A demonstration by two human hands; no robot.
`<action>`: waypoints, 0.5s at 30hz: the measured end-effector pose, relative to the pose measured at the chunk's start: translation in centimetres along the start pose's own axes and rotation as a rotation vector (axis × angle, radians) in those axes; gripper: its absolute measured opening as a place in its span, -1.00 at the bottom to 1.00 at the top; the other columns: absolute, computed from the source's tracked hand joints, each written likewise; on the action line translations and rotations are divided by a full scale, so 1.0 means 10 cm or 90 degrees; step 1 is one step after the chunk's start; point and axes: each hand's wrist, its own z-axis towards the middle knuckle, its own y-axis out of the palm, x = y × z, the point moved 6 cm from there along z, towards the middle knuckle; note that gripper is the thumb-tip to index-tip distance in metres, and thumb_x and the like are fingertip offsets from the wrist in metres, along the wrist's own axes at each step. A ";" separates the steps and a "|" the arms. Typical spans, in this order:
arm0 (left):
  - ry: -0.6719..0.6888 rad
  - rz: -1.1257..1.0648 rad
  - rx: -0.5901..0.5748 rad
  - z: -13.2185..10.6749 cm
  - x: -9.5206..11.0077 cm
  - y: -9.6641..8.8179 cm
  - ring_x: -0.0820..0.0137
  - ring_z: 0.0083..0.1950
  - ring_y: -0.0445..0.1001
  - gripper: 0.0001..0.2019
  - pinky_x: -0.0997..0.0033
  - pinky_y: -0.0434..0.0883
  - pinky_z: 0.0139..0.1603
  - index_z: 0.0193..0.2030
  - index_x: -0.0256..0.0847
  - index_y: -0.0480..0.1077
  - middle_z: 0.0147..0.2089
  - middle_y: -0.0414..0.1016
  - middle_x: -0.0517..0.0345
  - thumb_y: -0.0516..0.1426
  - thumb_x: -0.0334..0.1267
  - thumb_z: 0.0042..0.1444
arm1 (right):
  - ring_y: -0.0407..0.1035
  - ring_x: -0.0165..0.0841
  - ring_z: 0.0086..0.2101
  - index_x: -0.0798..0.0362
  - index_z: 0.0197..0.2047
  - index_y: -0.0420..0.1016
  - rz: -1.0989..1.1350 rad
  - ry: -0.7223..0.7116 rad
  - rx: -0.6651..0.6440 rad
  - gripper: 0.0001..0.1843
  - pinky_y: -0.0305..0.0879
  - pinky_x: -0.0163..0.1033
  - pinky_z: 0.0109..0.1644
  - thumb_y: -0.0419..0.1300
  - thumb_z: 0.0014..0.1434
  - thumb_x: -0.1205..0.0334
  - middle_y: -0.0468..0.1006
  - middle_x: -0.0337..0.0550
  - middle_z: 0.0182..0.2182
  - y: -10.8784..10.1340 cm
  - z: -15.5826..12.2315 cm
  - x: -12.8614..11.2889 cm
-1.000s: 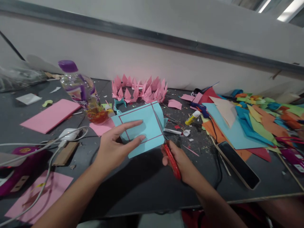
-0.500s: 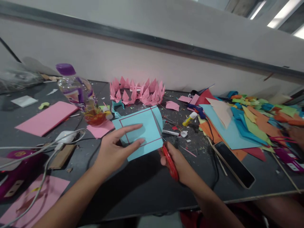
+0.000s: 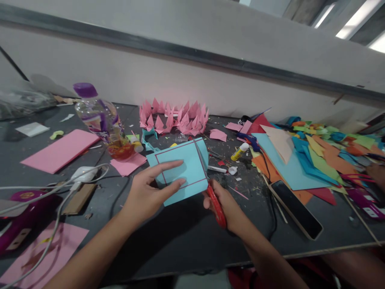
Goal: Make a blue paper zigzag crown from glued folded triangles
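Note:
A light blue paper [image 3: 185, 166] with dark red lines drawn along its borders is in my left hand [image 3: 150, 188], the thumb and fingers lying over its face and the rest tucked behind. My right hand [image 3: 221, 202] is closed round the red handles of a pair of scissors [image 3: 217, 206]. One blade lies over the paper along the right-hand red line; the other is hidden beneath. The paper's right strip curls up beside the blade. Behind the paper stand folded pink paper points [image 3: 192, 120] arranged in a ring.
A purple-capped bottle [image 3: 104, 124] stands at left near pink paper sheets [image 3: 61, 150] and a white cable [image 3: 64, 196]. On the right lie a glue stick [image 3: 240, 151], a phone [image 3: 296, 208] and coloured papers [image 3: 279, 160]. Another person's hand [image 3: 377, 174] shows at the far right.
The blue paper and my left hand have shifted slightly right. The scissors' blades have drawn closer together along the right red line.

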 end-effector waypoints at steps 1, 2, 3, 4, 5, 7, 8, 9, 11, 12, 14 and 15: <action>0.003 0.003 0.001 0.00 0.01 0.00 0.58 -0.67 0.07 -0.67 0.61 0.03 -0.73 -0.13 -0.14 0.52 -0.65 0.32 0.32 0.26 -0.17 -0.10 | -0.01 -0.56 -0.78 0.04 -0.55 0.24 0.004 -0.002 0.000 -0.55 -0.20 -0.38 -0.69 -0.07 0.13 -0.14 0.28 -0.38 -0.79 0.00 0.00 0.00; 0.004 0.007 0.003 0.00 0.01 0.00 0.58 -0.67 0.07 -0.67 0.61 0.04 -0.72 -0.13 -0.14 0.52 -0.63 0.34 0.31 0.26 -0.17 -0.10 | -0.01 -0.56 -0.78 0.04 -0.55 0.24 0.008 -0.003 0.002 -0.55 -0.20 -0.38 -0.69 -0.05 0.11 -0.16 0.27 -0.38 -0.79 0.00 0.00 0.00; 0.004 0.009 0.004 0.00 0.01 0.00 0.59 -0.67 0.07 -0.67 0.61 0.04 -0.72 -0.13 -0.13 0.52 -0.60 0.36 0.31 0.26 -0.18 -0.09 | -0.01 -0.56 -0.78 0.04 -0.55 0.25 0.012 -0.005 0.003 -0.55 -0.20 -0.38 -0.68 -0.04 0.09 -0.17 0.27 -0.39 -0.79 0.00 0.01 0.00; 0.003 0.009 0.004 0.00 0.02 0.00 0.61 -0.67 0.05 -0.67 0.61 0.04 -0.71 -0.13 -0.14 0.52 -0.58 0.38 0.30 0.26 -0.18 -0.09 | 0.00 -0.57 -0.77 0.04 -0.54 0.25 0.014 -0.008 0.005 -0.55 -0.20 -0.38 -0.68 -0.03 0.09 -0.17 0.27 -0.39 -0.79 0.00 0.01 -0.01; 0.001 0.008 0.002 0.00 0.02 0.00 0.62 -0.68 0.02 -0.67 0.60 0.04 -0.72 -0.13 -0.14 0.52 -0.56 0.40 0.31 0.25 -0.18 -0.09 | 0.00 -0.57 -0.77 0.04 -0.54 0.26 0.014 -0.011 0.004 -0.55 -0.20 -0.38 -0.68 -0.03 0.09 -0.17 0.27 -0.39 -0.78 0.00 0.01 -0.01; -0.003 0.010 0.001 0.00 0.01 0.00 0.64 -0.69 -0.03 -0.67 0.60 0.02 -0.72 -0.12 -0.14 0.51 -0.55 0.39 0.32 0.25 -0.18 -0.08 | 0.00 -0.57 -0.77 0.04 -0.54 0.25 0.004 -0.011 0.001 -0.55 -0.21 -0.38 -0.67 -0.06 0.12 -0.16 0.28 -0.39 -0.77 0.00 0.01 0.00; -0.004 0.013 0.000 0.00 0.01 0.00 0.64 -0.70 -0.04 -0.67 0.60 0.01 -0.72 -0.12 -0.14 0.51 -0.56 0.37 0.33 0.25 -0.17 -0.08 | 0.00 -0.57 -0.76 0.04 -0.53 0.25 -0.007 -0.017 -0.004 -0.55 -0.20 -0.38 -0.67 -0.07 0.13 -0.15 0.28 -0.39 -0.76 -0.01 0.01 0.00; -0.004 0.016 -0.001 0.00 0.01 0.00 0.64 -0.70 -0.04 -0.67 0.59 0.01 -0.72 -0.12 -0.15 0.51 -0.58 0.36 0.34 0.25 -0.17 -0.08 | 0.02 -0.56 -0.75 0.03 -0.51 0.25 -0.020 -0.032 -0.010 -0.57 -0.18 -0.39 -0.66 -0.06 0.13 -0.15 0.29 -0.39 -0.75 -0.01 0.01 0.00; -0.002 0.019 0.000 0.00 0.00 0.00 0.63 -0.69 -0.01 -0.67 0.59 0.02 -0.71 -0.12 -0.14 0.51 -0.59 0.35 0.33 0.25 -0.16 -0.08 | 0.04 -0.55 -0.73 0.02 -0.46 0.26 -0.044 -0.072 -0.026 -0.60 -0.15 -0.39 -0.65 -0.04 0.12 -0.14 0.30 -0.39 -0.73 -0.02 0.00 -0.01; 0.001 0.019 0.000 0.01 0.00 0.00 0.62 -0.68 0.00 -0.67 0.59 0.03 -0.71 -0.12 -0.14 0.51 -0.58 0.36 0.33 0.25 -0.16 -0.08 | 0.05 -0.55 -0.72 0.02 -0.43 0.26 -0.056 -0.095 -0.036 -0.63 -0.14 -0.39 -0.64 -0.02 0.11 -0.13 0.31 -0.40 -0.71 -0.03 -0.01 -0.02; 0.007 0.016 0.004 0.01 0.00 -0.01 0.61 -0.67 0.04 -0.67 0.59 0.05 -0.69 -0.12 -0.13 0.52 -0.55 0.38 0.31 0.25 -0.16 -0.08 | 0.07 -0.54 -0.69 0.00 -0.38 0.27 -0.082 -0.144 -0.056 -0.68 -0.11 -0.39 -0.63 0.01 0.11 -0.10 0.33 -0.40 -0.67 -0.03 -0.03 -0.04; 0.008 0.016 0.004 0.01 0.01 -0.01 0.60 -0.66 0.05 -0.67 0.59 0.06 -0.68 -0.12 -0.13 0.52 -0.54 0.39 0.30 0.25 -0.16 -0.09 | 0.06 -0.53 -0.69 0.00 -0.37 0.28 -0.093 -0.163 -0.060 -0.69 -0.09 -0.39 -0.62 0.03 0.10 -0.08 0.33 -0.39 -0.66 -0.03 -0.03 -0.05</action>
